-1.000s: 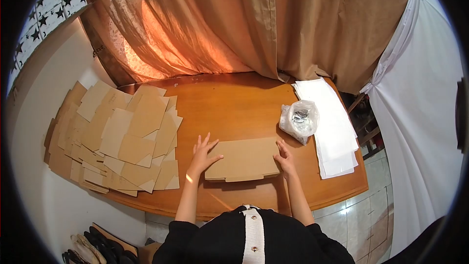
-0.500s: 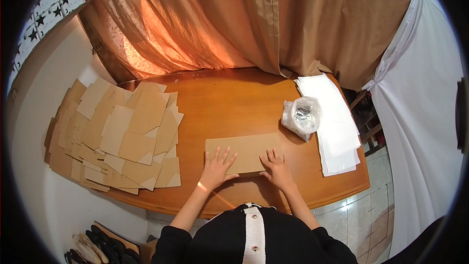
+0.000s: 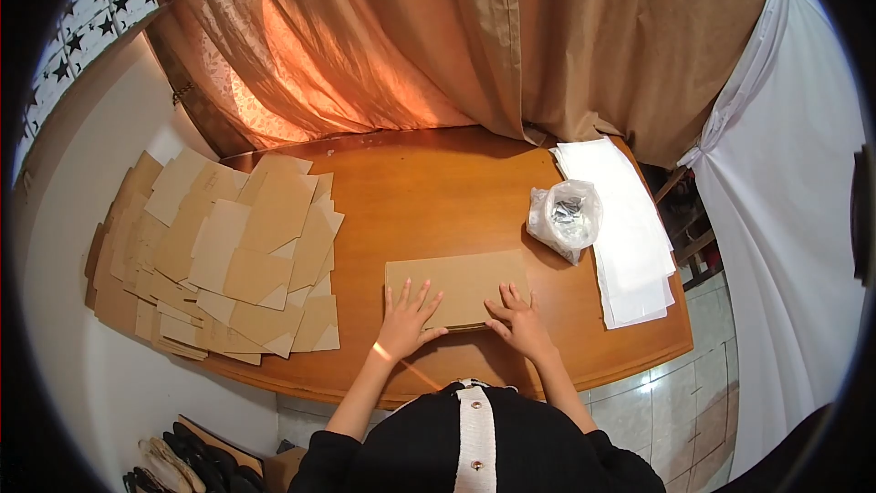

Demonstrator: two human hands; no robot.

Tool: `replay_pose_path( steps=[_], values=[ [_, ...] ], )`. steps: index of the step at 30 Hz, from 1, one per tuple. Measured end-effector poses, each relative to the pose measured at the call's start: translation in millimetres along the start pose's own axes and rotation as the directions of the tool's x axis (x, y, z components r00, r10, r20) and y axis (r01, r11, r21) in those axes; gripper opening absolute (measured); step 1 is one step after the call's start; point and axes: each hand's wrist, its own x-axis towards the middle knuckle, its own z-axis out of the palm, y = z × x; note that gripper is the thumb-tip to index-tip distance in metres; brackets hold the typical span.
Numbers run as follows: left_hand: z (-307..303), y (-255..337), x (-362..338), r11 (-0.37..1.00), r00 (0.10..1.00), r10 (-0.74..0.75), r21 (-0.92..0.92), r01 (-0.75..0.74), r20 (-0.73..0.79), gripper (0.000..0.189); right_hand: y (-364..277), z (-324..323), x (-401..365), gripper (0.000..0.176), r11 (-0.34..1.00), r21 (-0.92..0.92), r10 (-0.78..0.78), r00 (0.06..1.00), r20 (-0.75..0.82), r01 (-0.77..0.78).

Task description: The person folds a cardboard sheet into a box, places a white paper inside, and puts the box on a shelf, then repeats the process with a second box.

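A flat rectangular stack of brown cardboard (image 3: 456, 278) lies near the front of the wooden table. On its left part rests my left hand (image 3: 408, 318), fingers spread over the top face and thumb along the near edge. My right hand (image 3: 520, 318) lies on the right part in the same way, its fingers apart. Neither hand is wrapped round anything. Layered edges show along the near side of the stack, between the two thumbs.
Many overlapping cardboard pieces (image 3: 246, 256) cover the table's left side. To the right stands an open clear plastic bag (image 3: 566, 219) with small shiny items, beside a pile of white sheets (image 3: 630, 246). Brown curtains (image 3: 438, 46) hang behind the wooden table (image 3: 411, 183).
Both hands stay on the cardboard stack, nearly still. The whole view has shifted only slightly.
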Motion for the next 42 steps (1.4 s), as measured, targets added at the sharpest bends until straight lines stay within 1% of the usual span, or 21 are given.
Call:
replay_pose_path(
  steps=[5,8,10,12,14,18,19,20,21,22,24,25,28,30,31,33,34,36,38,40,42],
  values=[
    [0.6,4.3,-4.0,0.996,0.997,-0.037,-0.087,0.031,-0.063,0.071,4.9,-6.2,13.2,0.038,0.995,0.070,0.063,0.996,0.064,-0.068],
    [-1.3,4.9,-5.7,0.994,0.997,-0.022,-0.110,0.014,-0.073,0.072,15.5,-0.3,36.5,0.039,0.995,0.084,0.061,0.998,-0.030,-0.058],
    [-4.7,7.1,-8.3,0.996,0.998,0.002,-0.094,-0.007,-0.062,0.072,19.5,2.5,52.4,0.043,1.000,0.023,-0.007,0.974,-0.225,0.012],
    [-3.6,5.5,-11.7,0.997,0.999,0.015,-0.077,-0.019,-0.053,0.071,19.4,3.8,58.8,0.047,0.999,-0.026,-0.044,0.972,-0.230,0.039],
    [7.7,-6.0,-10.2,0.984,0.987,0.102,-0.137,-0.118,-0.121,0.068,16.4,2.9,63.5,0.047,0.997,-0.046,0.063,0.998,0.023,-0.061],
    [6.4,-15.3,-12.4,0.998,0.996,-0.067,0.001,0.068,-0.066,0.069,4.3,-10.1,57.1,0.049,0.990,-0.004,0.143,0.984,0.105,-0.143],
    [10.9,-12.7,-15.5,0.942,0.932,-0.320,-0.162,0.294,-0.168,0.070,1.6,-11.7,53.1,0.051,0.980,0.096,0.155,0.975,0.161,-0.172],
    [16.0,-8.4,-21.0,0.814,0.800,-0.557,-0.339,0.472,-0.223,0.071,-0.9,-8.6,47.8,0.053,0.959,0.193,0.163,0.961,0.222,-0.207],
    [17.6,-1.9,-27.0,0.701,0.727,-0.663,-0.489,0.519,-0.179,0.074,-0.6,4.1,44.5,0.053,0.962,0.196,0.143,0.964,0.224,-0.188],
    [34.3,1.2,-35.5,0.590,0.655,-0.735,-0.640,0.492,-0.175,0.075,0.5,22.0,40.6,0.054,0.932,0.319,0.094,0.965,0.245,-0.172],
    [50.2,11.6,-52.0,0.220,0.608,-0.793,-0.914,0.341,0.036,0.076,-5.1,42.9,31.7,0.056,0.889,0.435,0.024,0.964,0.264,-0.141],
    [56.9,16.6,-62.1,0.220,0.595,-0.804,-0.915,0.338,0.026,0.076,-10.6,50.4,27.9,0.056,0.843,0.528,0.000,0.981,0.192,-0.103],
    [57.6,29.8,-86.7,-0.074,0.723,-0.682,-0.994,0.077,0.106,0.078,-31.7,64.1,19.9,0.056,0.729,0.684,-0.046,0.995,0.086,-0.026],
    [36.5,49.9,-92.1,-0.055,0.714,-0.693,-0.994,0.091,0.104,0.068,-50.7,67.4,8.3,0.055,0.684,0.716,0.049,0.988,0.149,-0.142],
    [30.0,52.2,-97.4,-0.056,0.697,-0.710,-0.994,0.090,0.102,0.068,-54.9,74.7,5.3,0.055,0.685,0.715,0.029,0.986,0.162,-0.138],
    [17.9,52.9,-113.6,0.137,0.673,-0.739,-0.985,0.108,-0.028,0.070,-65.4,92.6,0.3,0.055,0.661,0.749,-0.012,0.999,0.049,-0.029],
    [6.8,54.7,-123.6,0.141,0.649,-0.760,-0.984,0.111,-0.036,0.070,-84.5,86.4,-4.5,0.055,0.657,0.753,-0.041,0.997,0.061,-0.019],
    [-13.4,58.6,-148.8,0.159,0.627,-0.765,-0.987,-0.038,-0.148,0.076,-122.6,70.8,-20.6,0.055,0.556,0.831,-0.034,0.998,0.055,-0.027],
    [-29.7,57.2,-184.4,0.234,0.571,-0.789,-0.970,-0.062,-0.226,0.079,-152.8,76.2,-32.4,0.057,0.492,0.871,-0.132,0.987,0.088,-0.012],
    [-63.7,67.0,-229.2,0.356,0.522,-0.798,-0.935,0.001,-0.303,0.078,-188.0,85.8,-50.4,0.057,0.356,0.929,-0.276,0.961,-0.003,0.105],
    [-92.7,83.8,-285.7,0.395,0.446,-0.832,-0.917,0.060,-0.329,0.078,-239.4,74.2,-79.8,0.060,0.319,0.944,-0.386,0.922,0.047,0.085]
  ],
)
